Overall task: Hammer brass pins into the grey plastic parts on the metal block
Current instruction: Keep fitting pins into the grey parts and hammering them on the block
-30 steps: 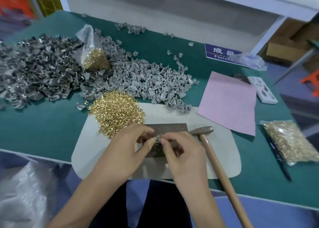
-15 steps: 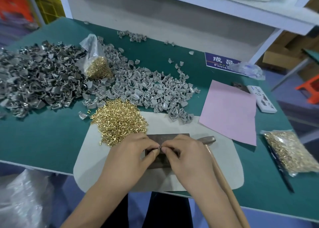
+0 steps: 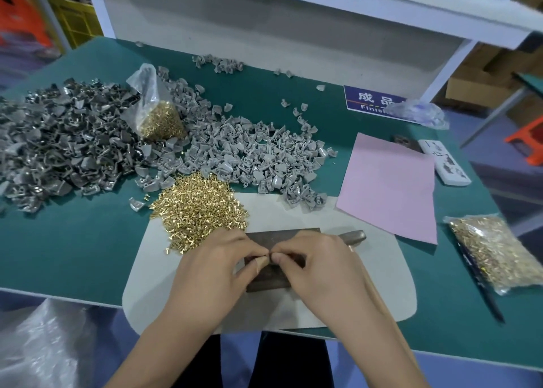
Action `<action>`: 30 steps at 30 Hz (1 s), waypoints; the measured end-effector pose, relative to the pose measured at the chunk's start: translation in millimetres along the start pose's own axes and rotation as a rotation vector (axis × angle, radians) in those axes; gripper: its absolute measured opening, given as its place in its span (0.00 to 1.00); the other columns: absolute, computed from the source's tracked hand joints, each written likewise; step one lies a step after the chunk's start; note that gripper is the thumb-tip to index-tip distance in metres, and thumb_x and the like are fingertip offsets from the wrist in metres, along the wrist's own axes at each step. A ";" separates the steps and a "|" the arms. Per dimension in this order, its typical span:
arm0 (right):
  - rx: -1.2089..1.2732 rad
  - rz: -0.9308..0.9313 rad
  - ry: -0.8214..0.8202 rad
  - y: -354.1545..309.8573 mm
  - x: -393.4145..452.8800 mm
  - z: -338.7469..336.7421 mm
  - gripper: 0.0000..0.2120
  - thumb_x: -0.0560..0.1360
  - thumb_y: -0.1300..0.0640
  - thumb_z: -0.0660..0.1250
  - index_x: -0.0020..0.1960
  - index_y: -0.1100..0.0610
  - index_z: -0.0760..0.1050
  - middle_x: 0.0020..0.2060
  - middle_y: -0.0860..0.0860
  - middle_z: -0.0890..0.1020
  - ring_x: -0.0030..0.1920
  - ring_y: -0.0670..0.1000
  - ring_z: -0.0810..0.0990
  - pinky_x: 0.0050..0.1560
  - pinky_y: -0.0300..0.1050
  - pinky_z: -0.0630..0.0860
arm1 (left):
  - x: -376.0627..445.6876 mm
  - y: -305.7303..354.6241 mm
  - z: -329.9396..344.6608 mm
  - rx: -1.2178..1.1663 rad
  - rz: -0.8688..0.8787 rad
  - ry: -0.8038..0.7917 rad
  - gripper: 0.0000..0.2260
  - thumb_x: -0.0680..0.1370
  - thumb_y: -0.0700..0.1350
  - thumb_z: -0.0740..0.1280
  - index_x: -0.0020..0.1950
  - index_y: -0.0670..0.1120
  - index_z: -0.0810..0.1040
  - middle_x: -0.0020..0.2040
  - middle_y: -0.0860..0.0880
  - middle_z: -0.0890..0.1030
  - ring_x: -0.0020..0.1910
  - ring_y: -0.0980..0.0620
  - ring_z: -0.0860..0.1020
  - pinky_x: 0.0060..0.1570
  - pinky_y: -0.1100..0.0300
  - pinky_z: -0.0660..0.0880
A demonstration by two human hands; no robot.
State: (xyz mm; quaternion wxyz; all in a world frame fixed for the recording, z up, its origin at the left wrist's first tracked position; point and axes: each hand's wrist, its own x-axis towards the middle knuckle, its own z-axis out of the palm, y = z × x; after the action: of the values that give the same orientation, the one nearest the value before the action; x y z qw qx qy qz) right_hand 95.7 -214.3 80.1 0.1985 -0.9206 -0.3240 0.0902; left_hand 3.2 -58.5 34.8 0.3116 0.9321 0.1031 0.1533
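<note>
Both hands, left hand (image 3: 219, 260) and right hand (image 3: 316, 262), meet over the metal block (image 3: 274, 236), fingers pinched together on something hidden, presumably seating a pin; hammer (image 3: 354, 236) lies beside, unheld.

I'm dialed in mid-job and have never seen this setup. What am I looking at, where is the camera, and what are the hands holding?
There is no machine here: a person works with bare hands, and the one camera sits on their head, looking down at a green bench. The left hand and right hand meet fingertip to fingertip over a dark metal block on a pale mat. They pinch something small between them; the grip hides what it is. A hammer lies beside the right hand, unheld. Loose brass pins are piled ahead of the left hand, with grey plastic parts behind them, a darker pile to the left, bagged pins and pink paper to the right.
</note>
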 end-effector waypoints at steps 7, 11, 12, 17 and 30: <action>-0.092 -0.070 0.124 -3.0 -6.3 7.2 0.09 0.78 0.42 0.63 0.55 0.40 0.79 0.46 0.43 0.80 0.51 0.44 0.77 0.42 0.44 0.72 | -0.4 0.5 0.3 0.019 0.006 -0.016 0.08 0.72 0.50 0.77 0.48 0.60 0.82 0.43 0.67 0.77 0.47 0.66 0.73 0.38 0.72 0.69; -0.270 -0.120 0.175 -14.4 -4.9 9.3 0.08 0.63 0.48 0.79 0.35 0.48 0.82 0.31 0.44 0.78 0.39 0.47 0.80 0.28 0.41 0.64 | 3.2 1.9 -1.5 0.048 -0.006 -0.023 0.10 0.72 0.47 0.77 0.48 0.60 0.83 0.44 0.66 0.77 0.47 0.64 0.73 0.38 0.68 0.71; -0.246 -0.134 0.167 -13.1 -4.3 11.0 0.06 0.66 0.48 0.77 0.38 0.48 0.83 0.34 0.44 0.79 0.42 0.48 0.80 0.29 0.42 0.65 | 3.8 2.1 -1.8 0.047 -0.005 -0.023 0.09 0.72 0.48 0.77 0.48 0.60 0.83 0.44 0.65 0.77 0.48 0.63 0.73 0.38 0.65 0.73; 0.053 -0.050 0.123 8.7 -1.1 6.0 0.09 0.78 0.41 0.64 0.56 0.36 0.79 0.48 0.42 0.81 0.52 0.43 0.77 0.45 0.43 0.72 | 3.9 3.1 -2.6 0.020 0.000 -0.027 0.04 0.75 0.54 0.74 0.49 0.62 0.82 0.44 0.65 0.77 0.50 0.64 0.73 0.42 0.62 0.74; -0.281 0.485 0.342 53.9 -46.6 26.5 0.25 0.77 0.44 0.70 0.73 0.46 0.72 0.58 0.52 0.77 0.57 0.58 0.74 0.52 0.53 0.76 | 3.3 4.6 -3.7 0.084 0.031 -0.002 0.03 0.74 0.57 0.73 0.47 0.62 0.82 0.43 0.66 0.76 0.47 0.64 0.72 0.37 0.66 0.73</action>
State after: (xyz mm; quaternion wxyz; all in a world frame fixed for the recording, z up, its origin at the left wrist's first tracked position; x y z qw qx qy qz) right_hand 82.0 -274.0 35.0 0.0939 -0.9911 -0.0664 -0.0666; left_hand 5.4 -59.1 41.2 0.2698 0.9460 0.0946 0.1527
